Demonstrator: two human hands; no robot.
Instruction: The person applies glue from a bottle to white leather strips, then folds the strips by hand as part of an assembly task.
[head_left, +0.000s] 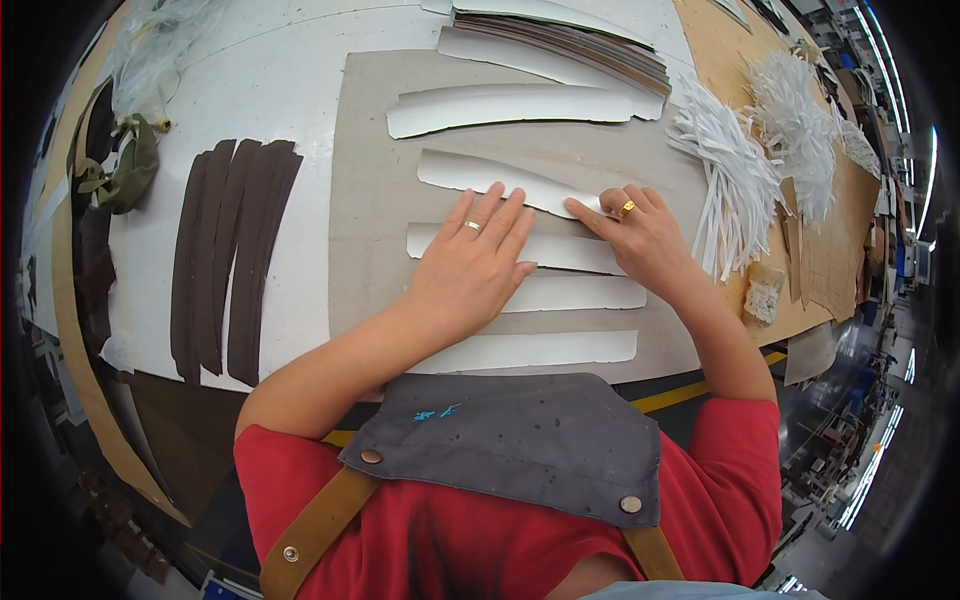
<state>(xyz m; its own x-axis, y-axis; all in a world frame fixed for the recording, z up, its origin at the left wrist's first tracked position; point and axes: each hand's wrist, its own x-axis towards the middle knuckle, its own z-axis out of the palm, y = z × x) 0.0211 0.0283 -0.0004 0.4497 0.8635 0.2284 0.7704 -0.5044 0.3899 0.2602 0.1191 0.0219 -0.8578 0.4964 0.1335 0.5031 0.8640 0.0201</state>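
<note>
In the middle of the frame, the left hand point(470, 265) lies flat and open on white curved strips point(520, 250) while the right hand point(640, 235) presses one down, five laid, a stack point(570, 40) left.

Worktable point(300, 90), white-topped, with a grey-brown sheet point(365, 200) laid flat at centre as landmark; five curved white strips point(510, 105) lie across that sheet, one below another. Left of the sheet, a fan of dark brown strips point(225, 260) sits directly on the white top, and further left an olive-green bundle point(130, 170), possibly cloth. Beyond the sheet's far edge, a stack of white and brown pieces point(570, 40); right of it, heaps of thin white offcuts point(740, 180) on bare brown board point(840, 250).
</note>
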